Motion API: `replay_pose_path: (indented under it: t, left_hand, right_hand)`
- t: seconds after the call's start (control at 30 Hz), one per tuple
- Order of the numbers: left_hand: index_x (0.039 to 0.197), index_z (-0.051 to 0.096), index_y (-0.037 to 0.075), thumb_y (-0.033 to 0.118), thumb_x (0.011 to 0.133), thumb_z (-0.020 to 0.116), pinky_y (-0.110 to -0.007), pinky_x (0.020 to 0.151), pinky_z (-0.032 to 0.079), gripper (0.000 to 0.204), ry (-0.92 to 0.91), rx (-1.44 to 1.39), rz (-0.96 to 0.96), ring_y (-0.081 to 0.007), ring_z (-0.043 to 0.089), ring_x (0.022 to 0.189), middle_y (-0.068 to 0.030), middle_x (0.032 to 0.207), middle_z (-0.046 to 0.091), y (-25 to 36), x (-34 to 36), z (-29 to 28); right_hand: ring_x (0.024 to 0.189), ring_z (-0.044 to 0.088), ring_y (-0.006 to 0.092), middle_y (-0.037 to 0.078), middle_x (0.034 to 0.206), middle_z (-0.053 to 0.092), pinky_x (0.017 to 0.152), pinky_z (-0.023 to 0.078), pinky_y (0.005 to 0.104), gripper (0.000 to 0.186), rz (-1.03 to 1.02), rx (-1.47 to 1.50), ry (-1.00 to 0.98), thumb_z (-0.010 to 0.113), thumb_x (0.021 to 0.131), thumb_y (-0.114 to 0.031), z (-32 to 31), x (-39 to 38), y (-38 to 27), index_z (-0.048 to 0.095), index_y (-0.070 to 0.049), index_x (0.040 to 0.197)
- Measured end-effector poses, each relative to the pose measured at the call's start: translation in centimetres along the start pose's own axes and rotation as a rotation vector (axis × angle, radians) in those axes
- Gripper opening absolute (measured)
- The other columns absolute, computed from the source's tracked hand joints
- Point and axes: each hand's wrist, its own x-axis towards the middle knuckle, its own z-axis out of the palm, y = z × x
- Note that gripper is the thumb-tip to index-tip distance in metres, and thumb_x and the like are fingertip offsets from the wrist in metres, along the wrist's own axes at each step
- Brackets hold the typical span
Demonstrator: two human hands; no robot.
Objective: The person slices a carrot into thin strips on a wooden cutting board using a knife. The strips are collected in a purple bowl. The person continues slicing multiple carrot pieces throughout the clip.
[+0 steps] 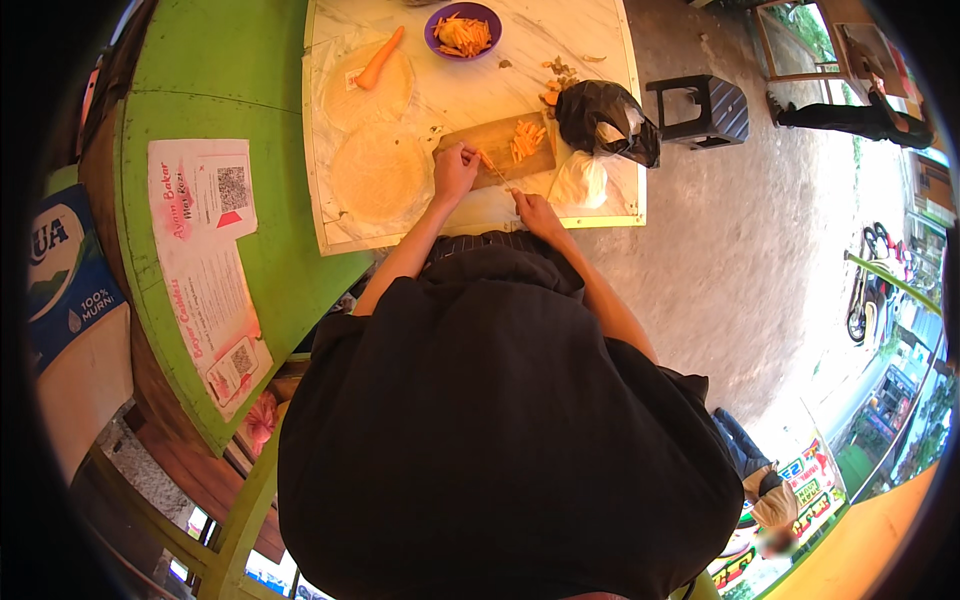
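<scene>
A wooden cutting board [487, 172] lies near the front edge of the table. On its left part, my left hand [456, 170] is closed, fingertips pinched at a thin orange piece of carrot [487, 158]. My right hand [536, 213], at the board's front edge, is closed around the handle of a knife [502, 176]; its narrow blade points up and left toward my left fingertips. A small pile of cut carrot strips [527, 141] rests on the right half of the board. Further back, a purple bowl [434, 44] holds more carrot strips.
Two round woven mats [375, 190] lie at left, the far one under a whole carrot [380, 60]. A black plastic bag [590, 112], a pale plastic bag [580, 180] and scattered peelings [562, 75] are at right. A dark stool [700, 110] stands beyond the table; a green bench [210, 110] adjoins it.
</scene>
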Motion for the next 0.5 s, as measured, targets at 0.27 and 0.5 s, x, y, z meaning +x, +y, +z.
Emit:
replay_pose_path:
  t: [0.27, 0.5]
  left_hand:
    - [0.092, 0.071, -0.002, 0.008, 0.089, 0.075, -0.034, 0.063, 0.054, 0.012, 0.007, -0.048, -0.018, -0.0210, 0.067, 0.065, -0.0111, 0.074, 0.070, -0.6, -0.1, 0.0]
    - [0.092, 0.070, -0.002, 0.007, 0.089, 0.075, -0.034, 0.063, 0.054, 0.011, 0.018, -0.055, 0.011, -0.0217, 0.067, 0.065, -0.0117, 0.074, 0.070, -0.7, -0.1, 0.2]
  right_hand:
    - [0.094, 0.065, 0.0522, 0.034, 0.092, 0.066, 0.076, 0.050, 0.0547, 0.049, -0.068, -0.125, 0.025, 0.049, 0.108, -0.039, -0.6, -1.2, -2.3, 0.068, 0.005, 0.099]
    - [0.073, 0.067, 0.0403, 0.033, 0.075, 0.063, 0.071, 0.048, 0.0509, 0.062, -0.103, -0.087, 0.097, 0.051, 0.106, -0.047, -0.1, -1.3, -1.8, 0.064, 0.011, 0.085]
